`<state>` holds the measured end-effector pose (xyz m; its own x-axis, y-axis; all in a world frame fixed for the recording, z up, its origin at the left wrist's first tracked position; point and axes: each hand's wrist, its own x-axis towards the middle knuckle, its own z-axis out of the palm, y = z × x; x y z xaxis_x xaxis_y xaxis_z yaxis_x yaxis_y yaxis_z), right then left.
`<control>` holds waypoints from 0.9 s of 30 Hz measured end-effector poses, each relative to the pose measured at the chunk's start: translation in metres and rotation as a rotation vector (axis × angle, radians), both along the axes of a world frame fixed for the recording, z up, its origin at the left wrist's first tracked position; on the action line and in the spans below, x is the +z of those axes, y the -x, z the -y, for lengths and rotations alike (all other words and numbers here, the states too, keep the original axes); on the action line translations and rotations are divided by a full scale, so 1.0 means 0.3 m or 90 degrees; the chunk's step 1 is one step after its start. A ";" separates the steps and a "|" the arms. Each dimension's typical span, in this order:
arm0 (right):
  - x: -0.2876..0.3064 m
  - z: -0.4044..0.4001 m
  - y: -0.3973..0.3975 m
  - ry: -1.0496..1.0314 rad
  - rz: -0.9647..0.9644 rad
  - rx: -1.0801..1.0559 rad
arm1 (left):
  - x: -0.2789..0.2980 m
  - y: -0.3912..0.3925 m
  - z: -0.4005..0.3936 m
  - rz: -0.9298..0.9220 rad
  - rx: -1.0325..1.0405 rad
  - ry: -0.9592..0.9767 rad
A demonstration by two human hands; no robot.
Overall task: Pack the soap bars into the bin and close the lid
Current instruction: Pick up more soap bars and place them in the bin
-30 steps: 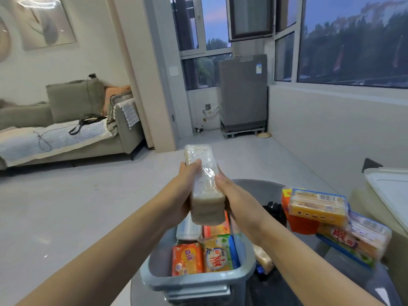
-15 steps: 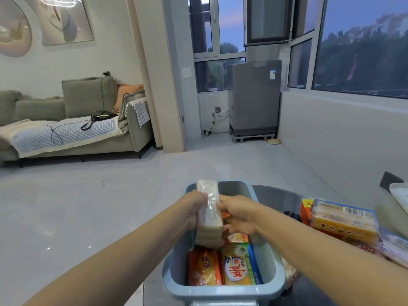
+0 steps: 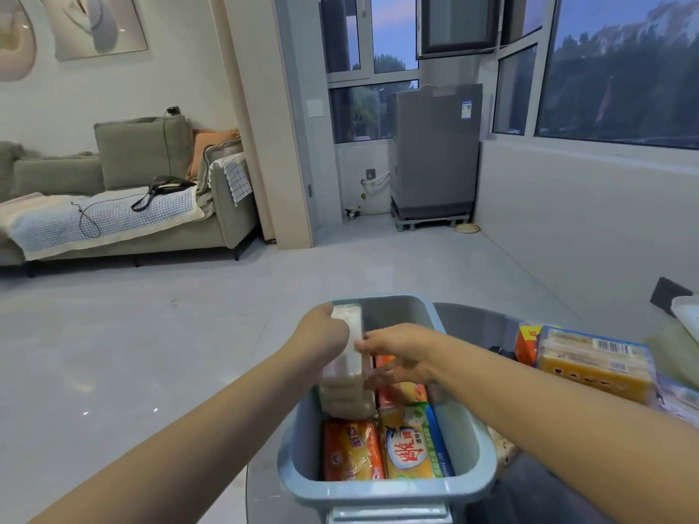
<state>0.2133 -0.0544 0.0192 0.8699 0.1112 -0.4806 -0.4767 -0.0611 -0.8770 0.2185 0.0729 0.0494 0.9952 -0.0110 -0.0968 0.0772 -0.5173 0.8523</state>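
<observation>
Low in the centre of the frame, a blue-grey bin standing on a dark round table, its top uncovered. Inside, along the left wall, a clear-wrapped stack of pale soap bars set on edge, its lower end down among the other packs and its upper end level with the bin's far-left rim. Left hand wrapped over the outer side and top of that stack, fingers curled narrow and gripping it. Right hand just beside, over the middle of the bin, thumb and fingers pressed flat against the stack's inner face, the rest of the fingers loosely spread downward and motion-blurred; unclear whether pinching the wrap or only steadying. Toward the bottom of the frame, inside the bin, an orange soap pack lying flat and touching a yellow-and-green soap pack on its right; further orange packs partly hidden under the right hand. At the right edge of the frame, outside the bin, a pile of wrapped yellow soap bars with a barcode on top, resting on the table beside a red-orange box. In the far right, a pale lid-like edge, only partly in frame. At upper left, a grey-green sofa against the wall; at upper centre, a grey appliance below the windows.
</observation>
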 end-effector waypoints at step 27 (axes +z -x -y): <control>0.072 0.048 0.144 0.169 0.317 -0.073 | -0.029 0.133 -0.023 0.207 -0.096 -0.105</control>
